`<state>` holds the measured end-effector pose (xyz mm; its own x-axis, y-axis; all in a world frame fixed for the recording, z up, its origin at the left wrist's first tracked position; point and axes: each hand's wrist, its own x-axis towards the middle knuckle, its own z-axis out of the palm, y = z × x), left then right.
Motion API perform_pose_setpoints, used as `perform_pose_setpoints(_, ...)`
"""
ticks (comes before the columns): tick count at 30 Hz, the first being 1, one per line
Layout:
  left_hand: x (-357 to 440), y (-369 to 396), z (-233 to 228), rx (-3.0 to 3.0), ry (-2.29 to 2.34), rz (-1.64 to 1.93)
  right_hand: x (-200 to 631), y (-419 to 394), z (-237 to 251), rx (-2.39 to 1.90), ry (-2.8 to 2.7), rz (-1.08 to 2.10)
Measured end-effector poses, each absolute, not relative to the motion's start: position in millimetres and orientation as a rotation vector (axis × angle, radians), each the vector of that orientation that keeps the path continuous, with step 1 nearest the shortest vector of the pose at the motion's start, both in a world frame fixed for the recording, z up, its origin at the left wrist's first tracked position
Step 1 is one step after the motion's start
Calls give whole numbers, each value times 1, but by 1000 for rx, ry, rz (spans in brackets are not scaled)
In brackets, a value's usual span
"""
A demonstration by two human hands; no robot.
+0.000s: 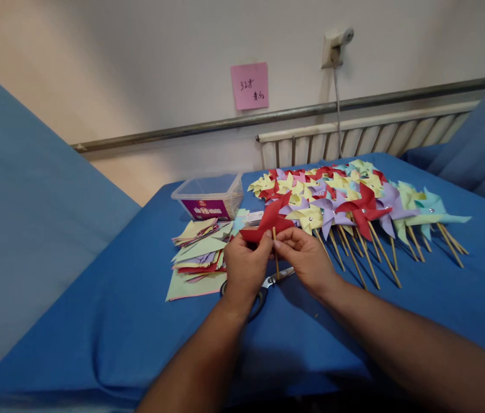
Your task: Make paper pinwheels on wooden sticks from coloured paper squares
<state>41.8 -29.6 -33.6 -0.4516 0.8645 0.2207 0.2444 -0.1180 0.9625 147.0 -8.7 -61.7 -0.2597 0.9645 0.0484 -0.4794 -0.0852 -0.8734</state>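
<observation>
Between my two hands is a red paper pinwheel [272, 217], with a thin wooden stick [277, 258] hanging down behind it. My left hand [246, 261] is closed on the pinwheel, thumb pressed near the stick's top. From the other side my right hand [305, 255] pinches at the same spot, fingertips against the stick and the paper. The exact joint is hidden by the fingers. Below them, a pair of scissors [259, 298] with dark handles lies on the blue cloth, partly covered by my left hand.
Many finished pinwheels [365, 209] in several colours lie on sticks at the right. Left of my hands are stacked paper pieces [199, 258]; behind them stands a clear plastic box [208, 195] with a purple label. A blue cloth [139, 321] covers the table. A radiator [367, 135] lines the wall.
</observation>
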Motion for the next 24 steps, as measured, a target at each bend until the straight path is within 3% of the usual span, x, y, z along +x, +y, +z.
perform_pose_setpoints(24, 42, -30, -30, 1278, 1656, 1584, 145, -11, -63, -769, -1042, 1451)
